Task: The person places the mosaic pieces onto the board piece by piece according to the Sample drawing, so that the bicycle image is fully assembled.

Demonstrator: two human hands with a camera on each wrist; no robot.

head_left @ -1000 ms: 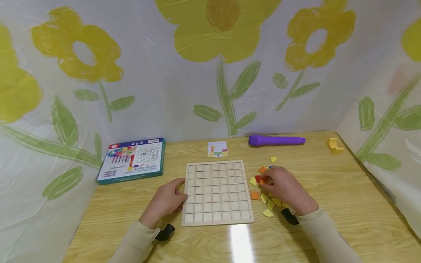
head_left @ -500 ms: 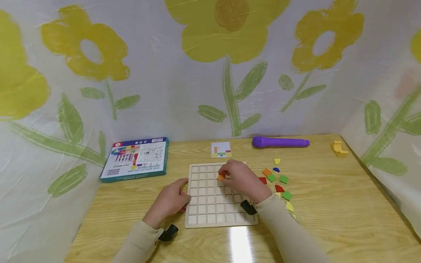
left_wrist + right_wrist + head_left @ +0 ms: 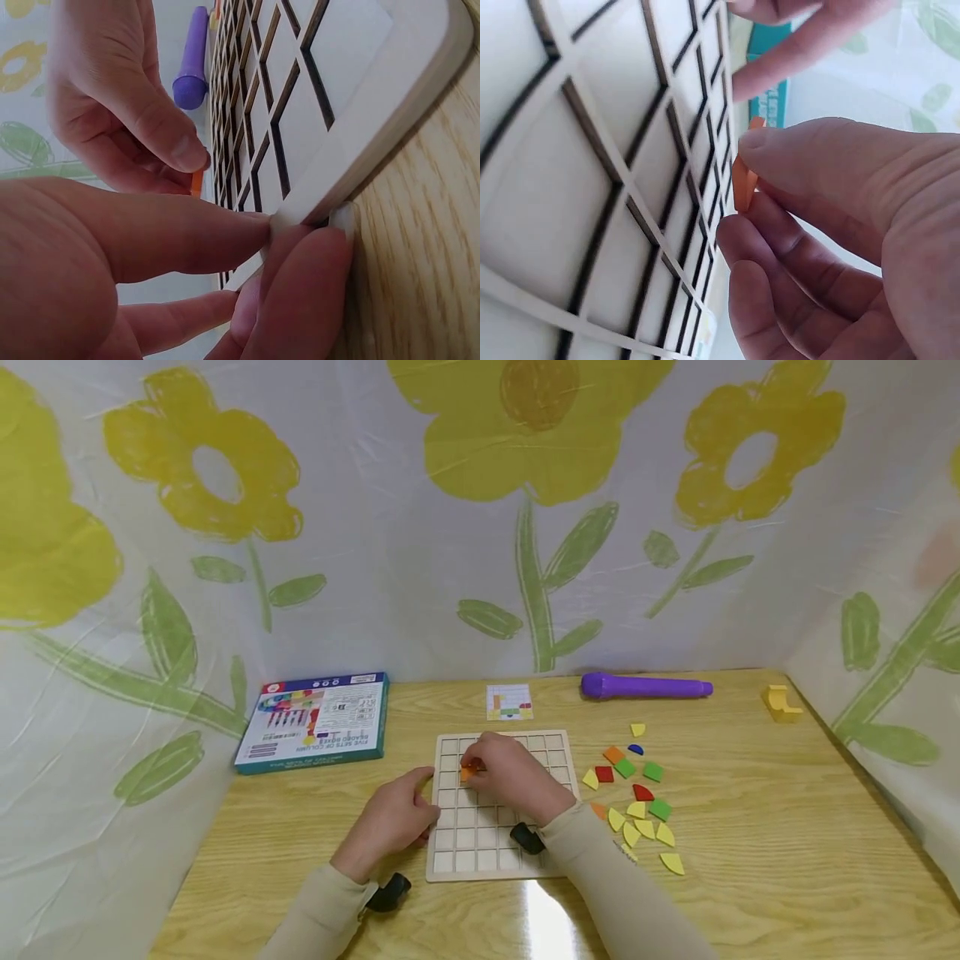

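On my feed, a small flat orange piece point(image 3: 467, 773) sits between the thumb and fingers of the right hand point(image 3: 513, 772); that grip is clamped on it, over the upper-left part of a pale wooden board point(image 3: 466, 838) divided into square cells. I cannot tell whether the piece touches the board. The left hand point(image 3: 390, 814) has its grip clamped on the board's left edge, thumb and a curled finger against the rim in the left wrist view.

Just beyond the board I see a white printed card point(image 3: 510, 702) with a coloured grid pattern. To the right, loose on the wood-grained counter point(image 3: 765, 827), lie yellow quarter-circles point(image 3: 672, 863), green squares point(image 3: 653, 772), a red square point(image 3: 604, 774), a red quarter-circle point(image 3: 642, 792), an orange square point(image 3: 614, 755) and a blue rounded piece point(image 3: 636, 749).

Farther back I have a purple microphone-shaped stick point(image 3: 647, 686), a yellow curved block point(image 3: 782, 704) at far right, and a teal-sided printed box point(image 3: 313, 724) at left. A white flower-patterned sheet point(image 3: 375, 577) stands behind.
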